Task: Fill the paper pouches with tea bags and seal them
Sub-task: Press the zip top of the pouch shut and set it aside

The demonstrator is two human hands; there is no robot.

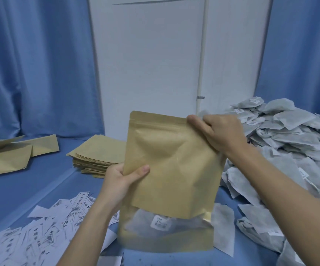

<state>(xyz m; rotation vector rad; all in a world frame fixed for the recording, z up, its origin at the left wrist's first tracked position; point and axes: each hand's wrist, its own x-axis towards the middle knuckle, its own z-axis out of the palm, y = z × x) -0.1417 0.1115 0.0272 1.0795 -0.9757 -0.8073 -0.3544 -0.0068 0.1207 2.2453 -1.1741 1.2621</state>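
One paper pouch [170,162] stands upright, pinched by two hands: left hand [122,181] at its side, right hand [218,131] at its top corner.

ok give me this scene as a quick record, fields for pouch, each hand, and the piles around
pouch: kraft pouch held upright, tea bags visible through its clear window
left hand: grips pouch's left edge
right hand: pinches pouch's top right corner
tea bags: grey heap at right
empty pouches: flat stack behind left hand
labels: printed slips scattered at lower left
surface: blue cloth
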